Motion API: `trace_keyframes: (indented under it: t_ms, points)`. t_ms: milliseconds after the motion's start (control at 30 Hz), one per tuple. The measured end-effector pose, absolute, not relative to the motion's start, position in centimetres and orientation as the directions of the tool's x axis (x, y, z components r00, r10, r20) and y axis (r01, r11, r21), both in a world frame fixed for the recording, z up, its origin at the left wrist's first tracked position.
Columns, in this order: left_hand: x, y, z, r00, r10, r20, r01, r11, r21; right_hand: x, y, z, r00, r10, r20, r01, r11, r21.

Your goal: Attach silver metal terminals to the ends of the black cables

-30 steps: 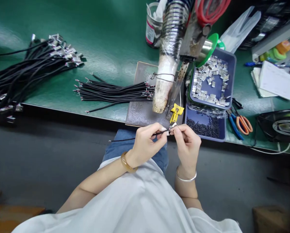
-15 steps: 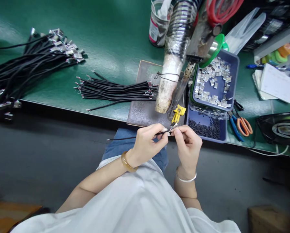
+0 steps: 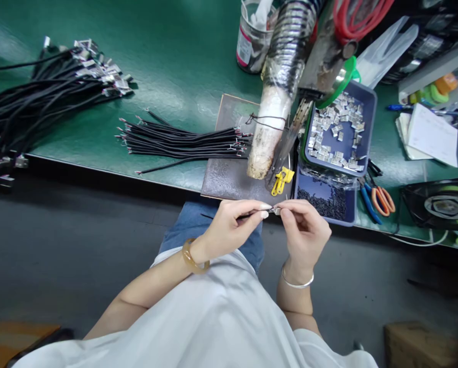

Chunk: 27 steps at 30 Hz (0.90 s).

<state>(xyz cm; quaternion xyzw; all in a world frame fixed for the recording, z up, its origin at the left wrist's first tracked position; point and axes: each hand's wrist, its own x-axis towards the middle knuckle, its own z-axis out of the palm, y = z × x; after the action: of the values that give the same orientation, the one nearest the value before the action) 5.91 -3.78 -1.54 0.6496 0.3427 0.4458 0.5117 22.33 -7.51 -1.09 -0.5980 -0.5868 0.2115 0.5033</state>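
My left hand [image 3: 239, 221] pinches a thin black cable [image 3: 246, 216] between thumb and fingertips, its tail running left under the hand. My right hand [image 3: 304, 225] is closed beside it, thumb and forefinger pinching a small silver USB plug [image 3: 275, 210]. Fingertips of both hands nearly meet at the cable's end, over the bench edge; whether wires and plug are joined is too small to tell. Just beyond the hands lies a brown board [image 3: 229, 179], with a yellow clip-like tool [image 3: 282, 181] at its right. Short black cables [image 3: 183, 142] with bared ends lie in a row to the left.
A blue tray of silver plugs [image 3: 338, 128] sits above another tray of small black pieces [image 3: 324, 203]. A taped duct [image 3: 269, 128] hangs over the board. Orange-handled pliers [image 3: 382, 200] lie right; a bundle of plugged cables [image 3: 60, 92] lies far left.
My right hand has shifted slightly right and down, and my left hand slightly left. The cable's tail shows less, and the plug now sits between the fingertips.
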Motion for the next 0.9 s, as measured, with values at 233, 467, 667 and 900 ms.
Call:
trace_keyframes:
  t_ms: [233, 467, 667, 900]
  points:
    - [5.9, -2.7, -1.1, 0.309, 0.951, 0.017, -0.034, -0.007, 0.999, 22.0, -8.2, -0.4, 0.471, 0.774, 0.423, 0.404, 0.238, -0.883]
    - [6.2, -1.9, -1.0, 0.244, 0.970, 0.009, -0.051, 0.004, 0.999, 21.2, -8.0, -0.8, 0.334, 0.834, 0.439, 0.579, 0.186, -0.794]
    - [6.6, -1.7, -1.5, 0.183, 0.970, 0.157, 0.105, -0.178, 0.978, 21.0, -6.6, -1.9, 0.248, 0.896, 0.369, 0.494, 0.210, -0.843]
    - [6.9, -1.5, -1.6, 0.126, 0.940, 0.318, 0.215, -0.339, 0.916, 21.1, -6.0, -1.5, 0.185, 0.861, 0.474, 0.569, 0.300, -0.766]
